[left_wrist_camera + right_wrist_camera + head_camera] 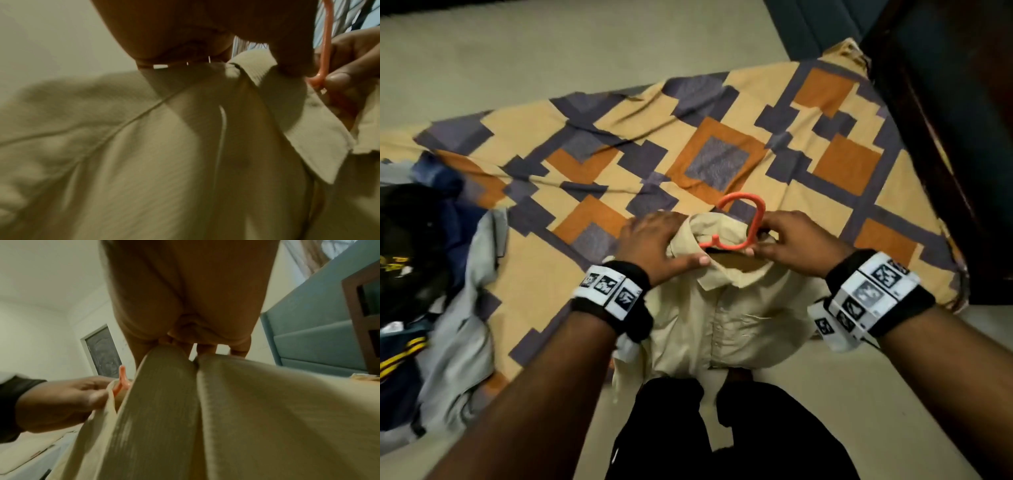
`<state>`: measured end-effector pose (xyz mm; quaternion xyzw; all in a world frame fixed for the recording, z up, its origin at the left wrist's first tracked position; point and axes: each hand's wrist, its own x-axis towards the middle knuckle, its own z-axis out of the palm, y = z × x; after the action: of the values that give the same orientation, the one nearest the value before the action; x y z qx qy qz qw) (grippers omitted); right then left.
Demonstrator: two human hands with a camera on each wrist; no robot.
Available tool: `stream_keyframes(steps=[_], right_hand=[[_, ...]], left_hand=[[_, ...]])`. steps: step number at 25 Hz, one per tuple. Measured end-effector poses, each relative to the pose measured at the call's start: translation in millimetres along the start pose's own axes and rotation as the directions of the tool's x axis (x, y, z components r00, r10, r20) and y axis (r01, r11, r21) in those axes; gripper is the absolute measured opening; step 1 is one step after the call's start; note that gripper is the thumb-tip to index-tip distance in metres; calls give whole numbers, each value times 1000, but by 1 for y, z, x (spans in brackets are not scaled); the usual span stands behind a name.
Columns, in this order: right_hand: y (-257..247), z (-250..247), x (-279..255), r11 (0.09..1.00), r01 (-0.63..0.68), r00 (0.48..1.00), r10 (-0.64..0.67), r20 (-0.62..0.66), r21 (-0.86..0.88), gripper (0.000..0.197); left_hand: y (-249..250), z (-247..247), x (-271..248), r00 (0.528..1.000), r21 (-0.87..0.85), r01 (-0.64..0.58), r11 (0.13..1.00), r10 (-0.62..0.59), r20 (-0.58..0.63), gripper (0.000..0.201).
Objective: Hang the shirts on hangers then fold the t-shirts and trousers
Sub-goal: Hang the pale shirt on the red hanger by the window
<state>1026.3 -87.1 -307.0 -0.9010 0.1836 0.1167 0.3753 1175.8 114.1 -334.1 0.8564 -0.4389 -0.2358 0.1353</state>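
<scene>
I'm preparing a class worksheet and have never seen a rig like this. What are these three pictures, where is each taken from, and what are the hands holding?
No machine here: a person works with bare hands, wearing three cameras. The head view looks down at both hands; each wrist view looks along one hand from below. The left hand grips the collar of a cream shirt. The right hand holds the orange hanger at its neck, inside the collar. The shirt hangs in front of the person, at the edge of a patterned bedsheet. A pile of other clothes lies on the left.

Patterned bedsheet [722, 137] on bed w/ dark headboard [928, 137] (beige floor [517, 51]).
</scene>
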Motion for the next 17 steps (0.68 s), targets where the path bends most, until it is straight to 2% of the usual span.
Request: stream_keyframes(steps=[1,3,4,5,7,10,14,17], right_hand=[[-14,-8,-20,999,40,999,-41,-35,-14,16],[-32,-24,-46,991,121,988,-126,-94,-58,21],[-37,-31,-56,987,150,980,-156,-120,-57,24],[-41,-39,-62,984,171,975,-176,-138,-52,29],[-51,-57,-72,976,208,962,-215,-167,-57,37],[-66,-87,-81,953,296,929,-302,-213,-59,42],[-111,-145,-90,861,444,841,-496,-218,-246,36],[-144,-190,-97,847,393,834,-493,-248,-359,24]], left_hand=[[15,-7,-14,1000,-122,4,993,-7,-22,91],[38,-20,-30,994,-405,-31,914,-13,-105,67],[51,-25,-38,990,-460,-71,885,7,-140,51],[63,-33,-43,983,-447,-110,888,32,-179,39],[85,-50,-51,969,-385,-186,904,102,-227,28],[109,-81,-52,946,-369,-264,891,165,-280,29],[142,-140,-44,913,-387,-350,853,218,-345,32],[152,-185,-35,868,-312,-437,844,305,-392,33]])
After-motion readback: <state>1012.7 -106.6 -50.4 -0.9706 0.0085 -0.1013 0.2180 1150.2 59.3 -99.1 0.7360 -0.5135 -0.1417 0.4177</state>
